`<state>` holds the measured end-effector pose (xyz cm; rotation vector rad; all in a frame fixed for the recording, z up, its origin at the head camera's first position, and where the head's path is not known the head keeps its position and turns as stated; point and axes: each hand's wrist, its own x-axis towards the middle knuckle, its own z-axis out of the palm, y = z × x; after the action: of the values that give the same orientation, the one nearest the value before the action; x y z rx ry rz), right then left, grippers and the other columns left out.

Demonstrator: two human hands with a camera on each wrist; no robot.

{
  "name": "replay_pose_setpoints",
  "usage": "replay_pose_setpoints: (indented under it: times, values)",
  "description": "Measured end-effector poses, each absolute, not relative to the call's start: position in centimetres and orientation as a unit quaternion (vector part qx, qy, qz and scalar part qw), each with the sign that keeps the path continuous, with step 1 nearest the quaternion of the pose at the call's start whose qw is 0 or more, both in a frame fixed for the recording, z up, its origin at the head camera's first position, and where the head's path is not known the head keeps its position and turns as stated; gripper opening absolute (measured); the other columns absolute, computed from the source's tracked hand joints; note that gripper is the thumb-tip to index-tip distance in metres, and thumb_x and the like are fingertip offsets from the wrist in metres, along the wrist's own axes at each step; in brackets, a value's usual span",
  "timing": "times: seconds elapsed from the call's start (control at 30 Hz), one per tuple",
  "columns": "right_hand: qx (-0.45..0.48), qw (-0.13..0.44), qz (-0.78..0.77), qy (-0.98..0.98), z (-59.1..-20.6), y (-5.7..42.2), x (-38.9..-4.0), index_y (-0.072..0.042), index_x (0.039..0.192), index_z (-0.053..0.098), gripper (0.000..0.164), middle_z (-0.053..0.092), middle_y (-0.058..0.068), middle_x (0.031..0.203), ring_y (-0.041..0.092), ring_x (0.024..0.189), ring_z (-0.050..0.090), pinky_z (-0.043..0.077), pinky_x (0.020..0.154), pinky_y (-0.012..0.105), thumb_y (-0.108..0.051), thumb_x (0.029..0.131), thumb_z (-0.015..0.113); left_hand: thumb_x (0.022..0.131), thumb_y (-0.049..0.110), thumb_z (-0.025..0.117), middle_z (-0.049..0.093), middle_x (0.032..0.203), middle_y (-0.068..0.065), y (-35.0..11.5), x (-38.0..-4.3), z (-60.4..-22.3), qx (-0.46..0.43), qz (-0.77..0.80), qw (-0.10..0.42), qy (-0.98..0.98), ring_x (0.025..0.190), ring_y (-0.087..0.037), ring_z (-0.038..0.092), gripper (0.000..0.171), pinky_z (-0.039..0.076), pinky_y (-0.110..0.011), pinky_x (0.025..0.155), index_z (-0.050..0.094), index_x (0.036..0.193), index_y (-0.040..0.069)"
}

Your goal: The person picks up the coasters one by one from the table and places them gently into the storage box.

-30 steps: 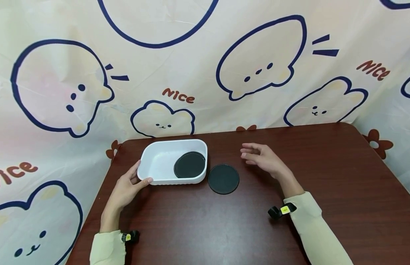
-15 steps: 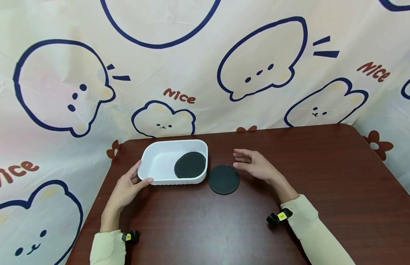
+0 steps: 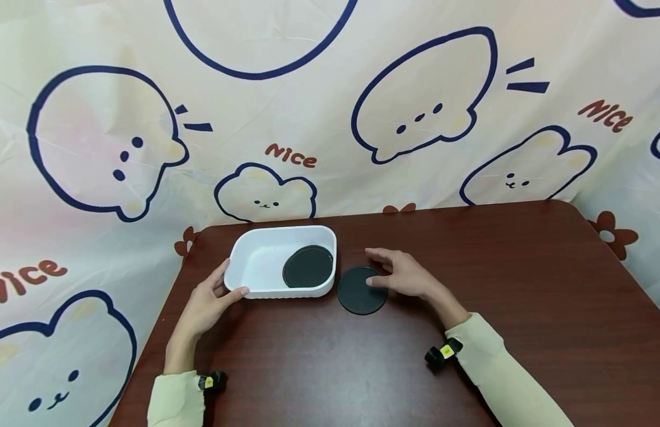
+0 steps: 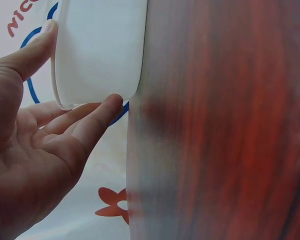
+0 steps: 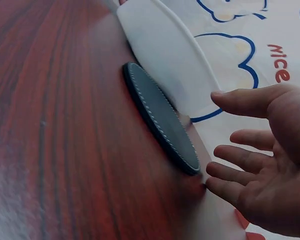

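Note:
My left hand [image 3: 203, 305] holds the near left corner of a white plastic tray [image 3: 239, 270]. Its thumb lies at the front rim and its fingers at the left end; the left wrist view shows them against the tray [image 4: 101, 50]. Inside the tray, at its right end, leans a round black coaster [image 3: 308, 267]. A second black coaster [image 3: 360, 296] lies flat on the table just right of the tray, its stitched edge visible in the right wrist view. Over this coaster's right side hovers my right hand [image 3: 407, 274], thumb and fingers spread apart and holding nothing.
The brown wood-grain table [image 3: 330, 367] carries the tray near its back left edge. Behind it hangs a pale cloth [image 3: 330, 118] printed with cartoon animals, reaching down to the table's back edge.
My right hand has moved left and a little toward me, from beside the loose coaster to over its right part. The left hand and the tray keep their place.

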<state>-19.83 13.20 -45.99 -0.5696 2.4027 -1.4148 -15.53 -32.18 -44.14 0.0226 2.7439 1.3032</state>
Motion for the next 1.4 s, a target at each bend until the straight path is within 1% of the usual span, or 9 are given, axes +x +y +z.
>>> replay_pose_setpoints:
  times: [0.23, 0.5, 0.57, 0.77, 0.9, 1.0, 1.2, 1.3, 1.4]
  values:
    - [-0.223, 0.125, -0.408, 0.876, -45.9, 12.5, -19.6, -0.010, 0.162, 0.048, 0.082, 0.056, 0.016, 0.161, 0.035, 0.147, 0.054, 0.048, 0.117, 0.056, -0.021, 0.091, 0.087, 0.099, 0.040, 0.079, 0.034, 0.173, -0.022, -32.1, -15.8, -43.9, 0.012, 0.432, 0.049, 0.901, 0.147, -0.042, 0.055, 0.101, 0.048, -0.006, 0.091, 0.017, 0.174, 0.015]
    - [-0.200, 0.135, -0.426, 0.872, -45.9, 12.4, -19.4, -0.009, 0.162, 0.049, 0.084, 0.054, 0.020, 0.161, 0.045, 0.140, 0.061, 0.055, 0.110, 0.053, -0.009, 0.088, 0.088, 0.099, 0.041, 0.079, 0.034, 0.173, -0.022, -32.0, -15.8, -43.9, 0.010, 0.427, 0.051, 0.903, 0.147, -0.042, 0.055, 0.101, 0.048, -0.006, 0.090, 0.017, 0.173, 0.012]
    - [-0.202, 0.135, -0.414, 0.877, -45.9, 12.4, -19.3, -0.010, 0.161, 0.050, 0.085, 0.056, 0.019, 0.159, 0.044, 0.138, 0.062, 0.057, 0.108, 0.052, -0.009, 0.086, 0.090, 0.099, 0.041, 0.079, 0.034, 0.173, -0.022, -32.0, -15.7, -44.0, 0.009, 0.427, 0.052, 0.903, 0.147, -0.042, 0.055, 0.100, 0.048, -0.006, 0.090, 0.017, 0.174, 0.013]
    - [-0.209, 0.116, -0.353, 0.905, -46.2, 12.1, -19.2, -0.013, 0.158, 0.056, 0.086, 0.064, 0.013, 0.151, 0.034, 0.131, 0.057, 0.054, 0.103, 0.051, -0.008, 0.081, 0.094, 0.100, 0.040, 0.078, 0.034, 0.173, -0.022, -31.9, -15.7, -44.0, 0.009, 0.430, 0.053, 0.901, 0.147, -0.042, 0.056, 0.100, 0.048, -0.006, 0.090, 0.016, 0.174, 0.015]
    - [-0.210, 0.108, -0.361, 0.902, -46.4, 11.9, -19.0, -0.013, 0.153, 0.061, 0.080, 0.068, 0.012, 0.146, 0.032, 0.124, 0.055, 0.053, 0.099, 0.047, -0.005, 0.080, 0.094, 0.099, 0.040, 0.079, 0.034, 0.173, -0.022, -31.9, -15.7, -44.0, 0.007, 0.430, 0.053, 0.901, 0.146, -0.042, 0.056, 0.100, 0.048, -0.006, 0.090, 0.017, 0.174, 0.015]
    - [-0.216, 0.102, -0.373, 0.896, -46.4, 11.9, -18.9, -0.013, 0.148, 0.065, 0.077, 0.068, 0.013, 0.144, 0.032, 0.124, 0.054, 0.052, 0.099, 0.046, -0.001, 0.078, 0.094, 0.099, 0.040, 0.079, 0.034, 0.173, -0.022, -31.9, -15.6, -43.9, 0.004, 0.428, 0.055, 0.902, 0.146, -0.042, 0.056, 0.100, 0.048, -0.007, 0.091, 0.017, 0.174, 0.015]
    - [-0.213, 0.077, -0.397, 0.890, -46.6, 11.8, -19.0, -0.011, 0.145, 0.066, 0.078, 0.066, 0.014, 0.137, 0.034, 0.124, 0.063, 0.055, 0.102, 0.049, 0.003, 0.074, 0.095, 0.099, 0.040, 0.079, 0.034, 0.173, -0.022, -32.1, -15.5, -44.0, -0.001, 0.422, 0.056, 0.905, 0.147, -0.042, 0.055, 0.101, 0.048, -0.007, 0.092, 0.016, 0.174, 0.014]
    - [-0.189, 0.069, -0.414, 0.888, -46.6, 11.9, -19.2, -0.011, 0.146, 0.065, 0.078, 0.070, 0.015, 0.129, 0.031, 0.113, 0.069, 0.060, 0.093, 0.046, 0.000, 0.075, 0.096, 0.099, 0.040, 0.080, 0.035, 0.173, -0.022, -32.1, -15.5, -44.1, 0.001, 0.424, 0.055, 0.904, 0.147, -0.042, 0.055, 0.101, 0.048, -0.006, 0.090, 0.017, 0.174, 0.014]
    - [-0.161, 0.066, -0.425, 0.888, -46.5, 12.1, -19.3, -0.012, 0.145, 0.066, 0.071, 0.073, 0.013, 0.118, 0.025, 0.096, 0.069, 0.060, 0.080, 0.038, -0.007, 0.080, 0.095, 0.098, 0.040, 0.080, 0.036, 0.172, -0.022, -32.1, -15.6, -44.2, 0.004, 0.426, 0.053, 0.903, 0.146, -0.042, 0.055, 0.101, 0.048, -0.006, 0.090, 0.017, 0.174, 0.015]
